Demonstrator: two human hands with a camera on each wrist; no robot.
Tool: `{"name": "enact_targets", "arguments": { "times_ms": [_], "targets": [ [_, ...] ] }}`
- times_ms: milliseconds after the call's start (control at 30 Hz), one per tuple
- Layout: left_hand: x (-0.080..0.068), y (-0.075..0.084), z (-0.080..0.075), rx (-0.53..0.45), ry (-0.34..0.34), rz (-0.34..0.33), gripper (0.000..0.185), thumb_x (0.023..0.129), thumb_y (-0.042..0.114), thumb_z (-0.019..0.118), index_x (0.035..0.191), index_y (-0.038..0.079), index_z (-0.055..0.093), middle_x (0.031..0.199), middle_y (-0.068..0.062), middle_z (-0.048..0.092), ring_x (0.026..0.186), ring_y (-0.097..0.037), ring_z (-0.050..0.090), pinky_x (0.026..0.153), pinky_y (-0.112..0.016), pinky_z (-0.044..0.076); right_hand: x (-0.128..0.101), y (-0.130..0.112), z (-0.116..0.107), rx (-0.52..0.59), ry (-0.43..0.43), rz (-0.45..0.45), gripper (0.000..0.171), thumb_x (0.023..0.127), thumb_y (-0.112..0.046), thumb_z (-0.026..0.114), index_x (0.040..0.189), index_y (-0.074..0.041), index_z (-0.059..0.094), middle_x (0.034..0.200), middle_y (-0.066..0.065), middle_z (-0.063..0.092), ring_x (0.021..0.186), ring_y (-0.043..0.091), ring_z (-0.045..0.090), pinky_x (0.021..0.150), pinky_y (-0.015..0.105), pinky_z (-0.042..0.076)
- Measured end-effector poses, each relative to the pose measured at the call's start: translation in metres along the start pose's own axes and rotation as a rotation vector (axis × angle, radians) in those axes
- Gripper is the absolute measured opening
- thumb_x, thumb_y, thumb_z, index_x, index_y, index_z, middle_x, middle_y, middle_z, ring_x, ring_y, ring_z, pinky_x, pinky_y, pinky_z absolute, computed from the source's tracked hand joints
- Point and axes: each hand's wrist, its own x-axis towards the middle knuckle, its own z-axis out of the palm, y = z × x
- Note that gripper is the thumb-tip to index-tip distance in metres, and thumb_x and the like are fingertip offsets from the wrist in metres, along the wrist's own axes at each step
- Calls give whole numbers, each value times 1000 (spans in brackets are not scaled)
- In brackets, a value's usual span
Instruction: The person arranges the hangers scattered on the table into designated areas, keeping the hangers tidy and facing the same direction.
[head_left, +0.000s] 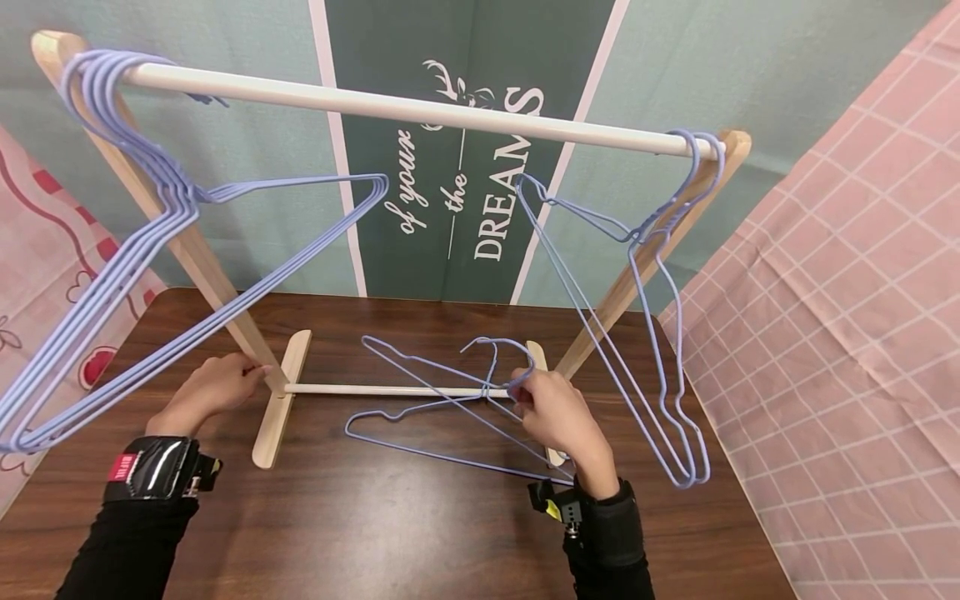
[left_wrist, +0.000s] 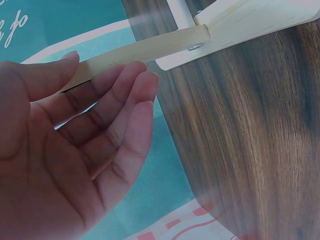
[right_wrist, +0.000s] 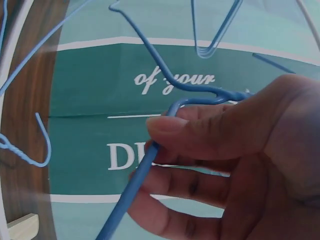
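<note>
My left hand (head_left: 213, 387) is low at the left wooden post (head_left: 217, 287) of a hanger rack. In the left wrist view, its thumb and fingers lie on either side of that post, near the foot. With the thumb and fingers of my right hand (head_left: 551, 408), I pinch the wire of a blue hanger (right_wrist: 127, 192) close to its twisted neck. Another blue hanger's hook (right_wrist: 47, 145) shows at the left of the right wrist view. From the head view, the two hangers' wires cross each other by the rack's white lower rod (head_left: 375, 389).
Several blue hangers (head_left: 180, 204) hang bunched at the left end of the white top bar (head_left: 390, 104). More hangers (head_left: 643, 237) hang at its right end. The rack stands on a dark wooden table (head_left: 360, 533), with a printed green cloth (head_left: 427, 258) behind it.
</note>
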Motion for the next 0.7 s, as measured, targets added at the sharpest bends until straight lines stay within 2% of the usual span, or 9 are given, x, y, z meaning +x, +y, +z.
{"name": "enact_targets", "arguments": {
  "times_ms": [133,267,433,533,700],
  "targets": [
    [1,0,0,4,1,0,34,97,23,39,100,-4,60,56,1,42,47,-14,35,48,-30,27,0,-4,-7,0,11,16,25,69,12,50,65,-11,40,58,-5,25,51,10,23,48,26,17],
    [1,2,-1,6,-5,-4,35,97,25,39,100,-4,59,56,1,43,48,-14,36,48,-30,28,0,-7,-13,-15,40,19,22,69,10,52,66,-11,46,57,-4,32,51,12,29,47,26,21],
    [1,1,-2,13,-5,0,36,97,24,41,100,-6,60,62,-2,52,52,-15,45,50,-32,33,2,-11,-24,-24,46,24,22,70,10,53,64,-10,47,57,-4,33,53,13,33,47,26,22],
    [1,-1,-2,17,-1,4,36,97,23,42,103,-8,60,66,-3,56,56,-15,49,51,-33,36,5,-14,-31,-19,24,31,24,71,11,52,62,-10,44,56,-3,30,53,13,31,47,26,21],
    [2,-1,0,12,0,-1,34,97,25,40,98,-3,60,58,0,46,49,-15,39,49,-31,30,8,-19,-41,-26,-14,47,31,71,11,47,57,-12,33,56,-4,24,53,12,25,47,26,19]
  ]
}}
